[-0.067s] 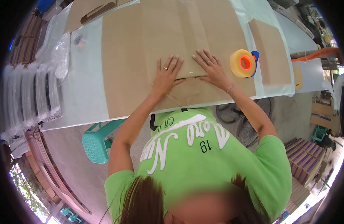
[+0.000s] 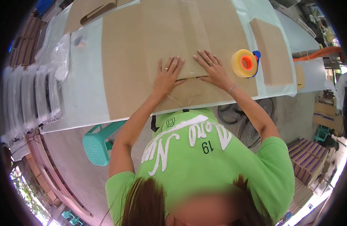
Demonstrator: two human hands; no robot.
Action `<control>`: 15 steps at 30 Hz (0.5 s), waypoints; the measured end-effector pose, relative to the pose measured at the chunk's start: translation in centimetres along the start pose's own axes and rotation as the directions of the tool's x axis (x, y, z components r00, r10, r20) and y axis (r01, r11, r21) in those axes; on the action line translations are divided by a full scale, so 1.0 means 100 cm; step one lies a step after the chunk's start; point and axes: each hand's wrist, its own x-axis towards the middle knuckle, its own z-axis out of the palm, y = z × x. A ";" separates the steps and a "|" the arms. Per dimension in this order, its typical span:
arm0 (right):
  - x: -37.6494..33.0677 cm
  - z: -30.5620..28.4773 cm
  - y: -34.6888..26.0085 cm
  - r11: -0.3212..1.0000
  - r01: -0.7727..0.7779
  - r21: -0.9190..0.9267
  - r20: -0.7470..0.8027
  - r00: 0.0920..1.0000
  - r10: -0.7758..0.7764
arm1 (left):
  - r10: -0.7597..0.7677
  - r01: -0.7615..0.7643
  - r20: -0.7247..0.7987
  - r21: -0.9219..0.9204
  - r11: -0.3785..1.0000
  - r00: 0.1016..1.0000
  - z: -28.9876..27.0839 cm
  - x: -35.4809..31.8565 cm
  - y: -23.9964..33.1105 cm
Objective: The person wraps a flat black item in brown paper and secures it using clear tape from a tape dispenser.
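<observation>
Paper, brown, lies on the table directly under the fingers, running out past them on every side.

Left hand: laid flat, fingers parted, pointing away from the body. Right hand: the same, angled inward. Thumbs point at each other, a small gap between. Neither has hold of anything; both only bear down. My reading: the spread gives even pressure, keeping the near edge of the paper's middle panel from lifting. Whether anything lies beneath the panel, cannot tell.

Just below the thumbs, toward the body: pointed fold, lying low. The thumbs sit right at its upper line, likely to steady it.

Beyond the fingertips, a faintly shiny band runs up the panel. Right of the right fingers, near: tape roll with a blue dispenser, at the paper's edge, probably kept there for easy reach. Farther right, a flat brown packet. Well left of the left fingers, clear plastic, apart from the paper.

Against the earlier frame: hardly any change. Hands in the same pose on the same spots; tabletop things sit a hair leftward in view, likely a slight head turn.
</observation>
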 end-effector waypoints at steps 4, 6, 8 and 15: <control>0.006 -0.001 -0.021 0.996 -0.074 -0.042 0.017 0.997 0.075 | 0.005 -0.006 0.005 0.002 1.000 1.000 -0.002 -0.001 -0.001; 0.012 0.001 -0.039 0.998 -0.067 0.011 -0.008 0.998 0.067 | 0.008 -0.008 -0.013 -0.007 1.000 1.000 -0.001 0.000 -0.001; 0.020 0.002 -0.058 0.993 -0.002 0.116 -0.057 0.998 0.009 | 0.011 -0.011 -0.003 -0.010 1.000 1.000 -0.002 0.000 -0.002; 0.031 0.015 -0.058 0.995 -0.043 0.095 0.020 0.999 0.042 | -0.003 0.009 0.041 -0.156 0.988 0.999 -0.011 -0.010 -0.015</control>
